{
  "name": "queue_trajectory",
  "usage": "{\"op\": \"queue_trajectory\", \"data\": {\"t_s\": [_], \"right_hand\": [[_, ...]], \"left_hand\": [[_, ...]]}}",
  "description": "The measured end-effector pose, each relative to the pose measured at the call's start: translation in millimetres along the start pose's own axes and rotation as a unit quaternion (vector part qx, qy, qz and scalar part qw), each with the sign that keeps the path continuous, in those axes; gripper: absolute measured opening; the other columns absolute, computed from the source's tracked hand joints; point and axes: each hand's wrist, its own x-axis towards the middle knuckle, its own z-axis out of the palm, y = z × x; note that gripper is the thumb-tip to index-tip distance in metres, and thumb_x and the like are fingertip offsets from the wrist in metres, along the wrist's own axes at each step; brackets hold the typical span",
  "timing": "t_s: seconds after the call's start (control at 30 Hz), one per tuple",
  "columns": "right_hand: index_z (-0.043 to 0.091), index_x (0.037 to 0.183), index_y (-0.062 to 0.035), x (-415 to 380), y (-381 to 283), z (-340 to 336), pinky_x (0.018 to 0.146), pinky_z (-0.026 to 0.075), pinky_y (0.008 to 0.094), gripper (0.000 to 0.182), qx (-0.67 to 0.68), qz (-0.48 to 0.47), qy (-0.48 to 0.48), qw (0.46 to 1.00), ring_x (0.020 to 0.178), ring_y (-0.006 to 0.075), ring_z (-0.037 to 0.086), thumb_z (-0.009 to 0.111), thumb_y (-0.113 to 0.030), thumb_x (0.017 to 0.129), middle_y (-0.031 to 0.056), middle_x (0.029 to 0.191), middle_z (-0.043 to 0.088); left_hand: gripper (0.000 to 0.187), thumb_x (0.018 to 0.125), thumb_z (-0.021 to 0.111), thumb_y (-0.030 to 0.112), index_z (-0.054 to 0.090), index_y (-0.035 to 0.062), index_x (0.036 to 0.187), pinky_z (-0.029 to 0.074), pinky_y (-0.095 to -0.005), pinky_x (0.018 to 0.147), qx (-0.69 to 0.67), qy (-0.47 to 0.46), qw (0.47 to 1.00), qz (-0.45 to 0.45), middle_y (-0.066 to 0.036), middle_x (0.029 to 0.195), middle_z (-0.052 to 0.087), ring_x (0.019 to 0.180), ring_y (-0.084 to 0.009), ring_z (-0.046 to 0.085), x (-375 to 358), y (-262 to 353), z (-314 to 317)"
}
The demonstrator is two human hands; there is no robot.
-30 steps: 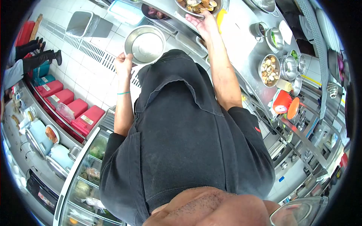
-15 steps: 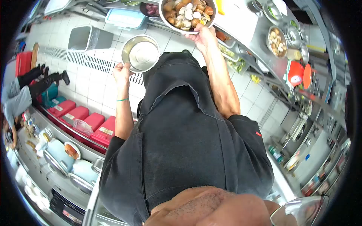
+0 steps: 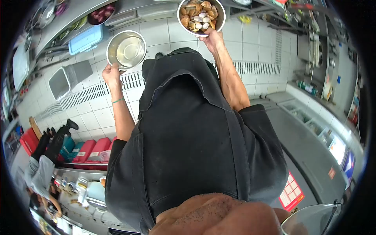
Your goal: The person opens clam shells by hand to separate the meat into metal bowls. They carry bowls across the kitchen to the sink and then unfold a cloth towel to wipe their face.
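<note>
In the head view, my left hand (image 3: 111, 73) grips the lower rim of a round metal pot (image 3: 113, 51), whose pale bottom shows and which has no food in it. A green band circles that wrist. Further right, my right hand (image 3: 213, 39) is closed on the near rim of a metal bowl (image 3: 222, 24). Brown and whitish clams (image 3: 199, 15) fill this bowl. Both vessels are held out apart in front of my body, over the tiled floor.
A grey bin (image 3: 60, 84) stands on the left, near a floor drain grate (image 3: 96, 93). Red tubs (image 3: 84, 150) line a counter behind it. Another person (image 3: 41, 176) works at lower left. A shelf at upper left holds a bowl of purple onions (image 3: 102, 15) and a blue-lidded box (image 3: 86, 39).
My body has turned, and the surroundings have swung round. The bowl of clams has moved from beside the counter to over the floor. Both hands keep their holds.
</note>
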Motion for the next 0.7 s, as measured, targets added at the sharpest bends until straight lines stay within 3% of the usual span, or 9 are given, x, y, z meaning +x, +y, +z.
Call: {"op": "queue_trajectory", "data": {"t_s": [0.13,0.27,0.33,0.4,0.43,0.57,0.67,0.7], "right_hand": [[0.041,0.122,0.0165,-30.3,-19.1,-66.3,0.045,0.053,0.0361,0.041,0.059,-0.023,0.007,0.998,0.063,0.0315,0.063,0.046,0.008,0.083,0.0254,0.097,0.059],[0.04,0.122,0.0183,-46.5,-18.7,-133.8,0.046,0.056,0.0324,0.041,0.128,-0.065,0.066,0.987,0.062,0.0316,0.064,0.042,0.006,0.083,0.0271,0.098,0.059],[0.037,0.125,0.0237,-39.3,-31.0,-181.8,0.046,0.058,0.0312,0.044,0.1,0.005,0.134,0.986,0.07,0.0401,0.069,0.038,0.007,0.084,0.0348,0.105,0.059],[0.039,0.122,0.0252,-43.2,-27.4,-223.3,0.044,0.06,0.0314,0.041,0.143,0.001,0.166,0.976,0.063,0.0349,0.069,0.038,0.011,0.084,0.0352,0.102,0.06],[0.04,0.123,0.0239,-46.0,-30.5,-246.5,0.046,0.061,0.0323,0.04,0.161,0.032,0.18,0.97,0.064,0.0374,0.069,0.038,0.011,0.084,0.0353,0.101,0.06],[0.04,0.122,0.023,-43.9,-23.7,-347.9,0.047,0.061,0.0339,0.04,0.197,0.018,0.13,0.972,0.065,0.0384,0.069,0.04,0.008,0.085,0.0334,0.098,0.061],[0.041,0.122,0.0219,-82.1,-65.9,-356.3,0.045,0.06,0.0344,0.04,0.163,-0.022,0.196,0.967,0.064,0.0367,0.069,0.043,0.007,0.084,0.0311,0.097,0.062],[0.042,0.122,0.0211,-90.9,-67.9,-366.6,0.044,0.058,0.0342,0.042,0.153,-0.091,0.199,0.964,0.063,0.035,0.068,0.043,0.007,0.083,0.0296,0.098,0.062]], "left_hand": [[0.014,0.086,0.06,0.006,0.067,-0.0062,0.085,0.061,-0.0317,0.055,0.06,-0.062,0.996,0.027,-0.012,0.079,0.069,0.062,-0.0179,0.067,-6.0,18.3,58.2],[0.016,0.085,0.061,0.007,0.069,-0.0073,0.086,0.06,-0.0323,0.055,0.12,-0.112,0.985,0.06,-0.012,0.077,0.069,0.061,-0.0182,0.067,-7.4,21.9,119.3],[0.017,0.085,0.062,0.007,0.069,-0.0077,0.086,0.06,-0.0326,0.056,0.18,-0.107,0.975,0.078,-0.012,0.076,0.069,0.061,-0.0183,0.067,-39.5,34.4,166.3],[0.014,0.083,0.064,0.008,0.066,-0.0059,0.08,0.061,-0.033,0.054,0.162,-0.132,0.974,0.086,-0.012,0.074,0.067,0.059,-0.0184,0.065,-61.0,28.2,199.6],[0.013,0.083,0.064,0.008,0.065,-0.0044,0.077,0.061,-0.0328,0.053,0.16,-0.135,0.974,0.082,-0.01,0.073,0.066,0.057,-0.0177,0.064,-72.4,25.6,220.4],[0.013,0.082,0.064,0.007,0.065,-0.0052,0.078,0.062,-0.0338,0.055,0.153,-0.179,0.969,0.075,-0.012,0.075,0.067,0.059,-0.0189,0.066,-112.4,1.9,289.8],[0.012,0.082,0.063,0.006,0.065,-0.0052,0.079,0.063,-0.0359,0.057,0.167,-0.227,0.957,0.071,-0.012,0.076,0.068,0.06,-0.0202,0.067,-138.7,0.5,338.7],[0.011,0.082,0.063,0.006,0.065,-0.0045,0.08,0.063,-0.0368,0.058,0.176,-0.243,0.951,0.071,-0.011,0.077,0.067,0.06,-0.0199,0.066,-149.0,1.4,356.1]]}}
